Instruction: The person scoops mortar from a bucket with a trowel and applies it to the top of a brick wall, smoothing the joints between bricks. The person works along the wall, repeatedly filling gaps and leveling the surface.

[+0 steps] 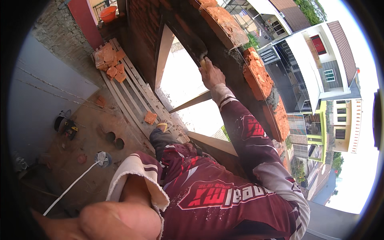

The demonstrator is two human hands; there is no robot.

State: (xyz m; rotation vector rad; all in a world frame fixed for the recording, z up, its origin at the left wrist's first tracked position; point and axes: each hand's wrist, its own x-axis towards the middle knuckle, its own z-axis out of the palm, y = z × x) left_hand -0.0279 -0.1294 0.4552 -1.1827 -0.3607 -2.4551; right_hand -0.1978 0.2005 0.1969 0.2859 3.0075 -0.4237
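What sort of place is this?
Probably an upper-level building site: a row of orange bricks with grey mortar, a slatted plank platform bearing broken bricks, and neighbouring houses beyond.

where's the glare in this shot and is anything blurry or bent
Head view: the sky and gap beside the right hand burn out to white; the left hand looks soft near the lens; houses tilt toward the dark fisheye rim.

Houses (338, 48) and green trees (312, 11) outside
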